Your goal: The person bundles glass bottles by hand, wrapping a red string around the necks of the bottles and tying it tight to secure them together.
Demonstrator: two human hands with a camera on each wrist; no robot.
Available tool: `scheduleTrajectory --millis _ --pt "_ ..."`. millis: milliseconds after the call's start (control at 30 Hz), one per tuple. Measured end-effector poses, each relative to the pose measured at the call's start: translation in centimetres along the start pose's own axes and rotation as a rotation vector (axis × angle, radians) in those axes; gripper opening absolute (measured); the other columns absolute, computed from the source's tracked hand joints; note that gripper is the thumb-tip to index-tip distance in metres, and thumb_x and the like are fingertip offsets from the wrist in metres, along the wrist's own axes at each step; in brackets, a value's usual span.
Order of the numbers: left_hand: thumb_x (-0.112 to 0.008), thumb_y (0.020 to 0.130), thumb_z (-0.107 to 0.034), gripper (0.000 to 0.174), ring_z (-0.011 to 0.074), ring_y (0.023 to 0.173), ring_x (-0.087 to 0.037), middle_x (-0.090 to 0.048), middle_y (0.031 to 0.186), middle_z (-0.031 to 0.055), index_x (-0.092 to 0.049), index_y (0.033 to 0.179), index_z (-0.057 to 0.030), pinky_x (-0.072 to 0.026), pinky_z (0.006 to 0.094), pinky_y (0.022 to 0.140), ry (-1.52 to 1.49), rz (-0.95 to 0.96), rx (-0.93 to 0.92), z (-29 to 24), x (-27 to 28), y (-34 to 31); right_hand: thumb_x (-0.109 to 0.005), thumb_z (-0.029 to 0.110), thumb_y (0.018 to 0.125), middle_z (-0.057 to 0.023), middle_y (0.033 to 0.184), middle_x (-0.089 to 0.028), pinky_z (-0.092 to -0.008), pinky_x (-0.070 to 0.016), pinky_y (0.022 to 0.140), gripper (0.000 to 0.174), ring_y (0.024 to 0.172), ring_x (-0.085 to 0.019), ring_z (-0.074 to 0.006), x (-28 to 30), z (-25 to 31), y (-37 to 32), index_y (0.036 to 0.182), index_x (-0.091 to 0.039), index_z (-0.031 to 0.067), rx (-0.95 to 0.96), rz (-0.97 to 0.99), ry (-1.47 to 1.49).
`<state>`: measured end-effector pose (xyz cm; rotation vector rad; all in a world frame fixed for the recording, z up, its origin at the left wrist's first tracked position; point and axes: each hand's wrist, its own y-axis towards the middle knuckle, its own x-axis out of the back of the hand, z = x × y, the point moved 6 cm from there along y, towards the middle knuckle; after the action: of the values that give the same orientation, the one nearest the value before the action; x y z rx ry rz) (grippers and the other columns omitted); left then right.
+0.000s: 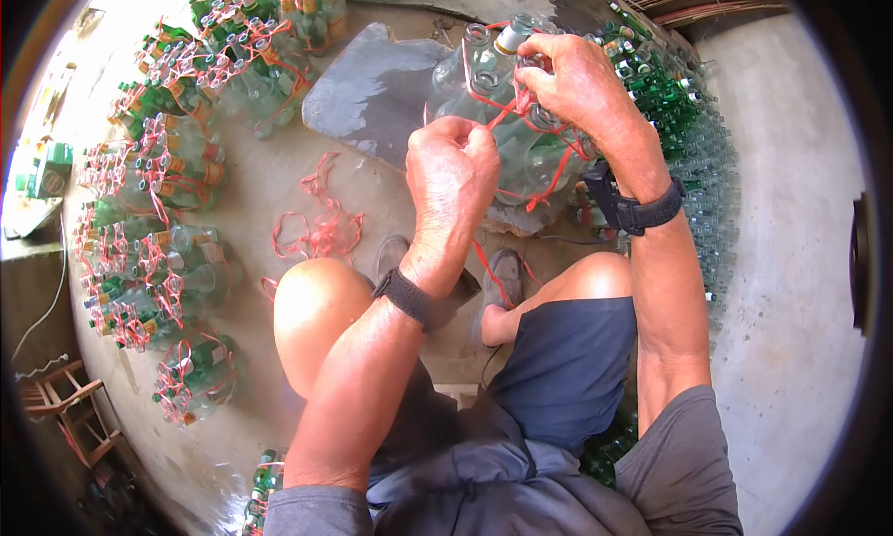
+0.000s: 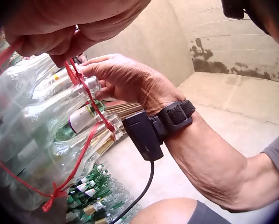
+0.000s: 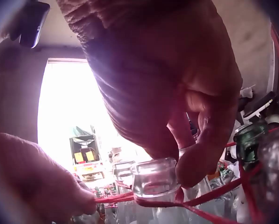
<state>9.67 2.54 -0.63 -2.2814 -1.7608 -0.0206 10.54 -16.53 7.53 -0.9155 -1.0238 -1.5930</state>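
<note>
A bundle of clear glass bottles point(image 1: 526, 155) stands between the person's feet and a grey slab, with red plastic string point(image 1: 551, 181) looped around it. The left hand point(image 1: 453, 169) grips a strand of this string beside the bottle necks, its fingers curled tightly. Over the necks, the right hand point(image 1: 586, 85) pinches the string with bent thumb and forefinger. In the right wrist view a strand runs taut from the left hand point(image 3: 41, 179) past a clear bottle mouth point(image 3: 154, 177) to the right fingertips. Knotted string point(image 2: 50, 198) hangs on the bundle's side in the left wrist view.
Tied bundles of green and clear bottles point(image 1: 177, 164) line the left side. Loose green bottles point(image 1: 665, 104) crowd the right. A tangle of red string point(image 1: 326, 224) lies on the floor near the left knee. The grey slab point(image 1: 358, 90) lies behind the bundle.
</note>
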Motion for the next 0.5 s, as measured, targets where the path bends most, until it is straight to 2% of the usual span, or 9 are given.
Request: scheduleTrajectory --millis 133,200,233,300,367,433,500 --pt "-0.065 0.089 -0.017 0.027 0.0349 0.082 -0.078 -0.077 0.085 0.0238 -0.079 0.096 0.0047 -0.0589 0.0440 0.083 -0.005 -0.008 -0.001 0.0 -0.1 0.0 -0.079 0.021 0.088 -0.0244 0.100 -0.077 -0.0488 -0.0595 0.091 0.030 0.099 -0.075 -0.0433 0.2 0.1 0.0 0.114 -0.080 0.0052 -0.110 0.102 -0.009" --pt "-0.065 0.089 -0.017 0.027 0.0350 0.082 -0.078 -0.076 0.085 0.0238 -0.079 0.096 0.0048 -0.0588 0.0441 0.083 -0.017 -0.012 0.008 0.0 -0.1 0.0 -0.082 0.020 0.088 -0.0189 0.084 -0.078 -0.0404 -0.0597 0.075 0.028 0.079 -0.078 -0.0310 -0.1 0.3 0.1 0.107 -0.078 -0.0011 0.015 -0.030 -0.062" --pt "-0.065 0.089 -0.017 0.027 0.0350 0.082 -0.078 -0.076 0.084 0.0239 -0.079 0.096 0.0049 -0.0588 0.0443 0.082 -0.017 -0.007 0.007 0.0 -0.1 0.0 -0.082 0.020 0.088 -0.0189 0.084 -0.078 -0.0404 -0.0597 0.075 0.028 0.079 -0.078 -0.0310 -0.2 0.4 0.1 0.107 -0.078 -0.0011 0.017 -0.031 -0.062" --pt "-0.065 0.089 -0.017 0.027 0.0351 0.082 -0.078 -0.076 0.084 0.0239 -0.079 0.095 0.0050 -0.0588 0.0445 0.082 -0.016 -0.007 0.009 0.1 0.1 0.1 -0.081 0.022 0.088 -0.0214 0.097 -0.079 -0.0480 -0.0599 0.091 0.030 0.099 -0.076 -0.0408 -0.4 0.2 0.0 0.112 -0.080 0.0043 -0.075 -0.022 -0.082" --pt "-0.065 0.093 -0.014 0.024 0.0054 0.066 -0.055 -0.067 0.072 -0.0006 -0.079 0.095 0.0060 -0.0462 0.0279 0.059 -0.002 0.005 -0.067 -0.3 0.0 0.1 -0.081 0.022 0.088 -0.0217 0.097 -0.079 -0.0479 -0.0600 0.091 0.032 0.098 -0.076 -0.0411 -0.5 0.3 -0.1 0.114 -0.078 0.0030 -0.068 -0.017 -0.089" --pt "-0.065 0.093 -0.014 0.025 0.0053 0.066 -0.055 -0.067 0.072 -0.0008 -0.078 0.094 0.0064 -0.0461 0.0280 0.059 -0.020 0.000 -0.072 -0.3 0.0 0.3 -0.081 0.023 0.089 -0.0220 0.096 -0.079 -0.0479 -0.0601 0.091 0.035 0.098 -0.076 -0.0413 -0.4 0.9 -0.2 0.117 -0.076 0.0016 -0.062 -0.016 -0.096" --pt "-0.065 0.093 -0.015 0.025 0.0052 0.066 -0.054 -0.067 0.071 -0.0010 -0.078 0.093 0.0067 -0.0460 0.0280 0.059 -0.036 -0.005 -0.075 -0.5 0.1 0.3 -0.081 0.022 0.089 -0.0257 0.099 -0.077 -0.0490 -0.0594 0.092 0.042 0.101 -0.075 -0.0433 -0.6 0.5 -0.8 0.122 -0.072 -0.0015 -0.225 0.062 0.151"
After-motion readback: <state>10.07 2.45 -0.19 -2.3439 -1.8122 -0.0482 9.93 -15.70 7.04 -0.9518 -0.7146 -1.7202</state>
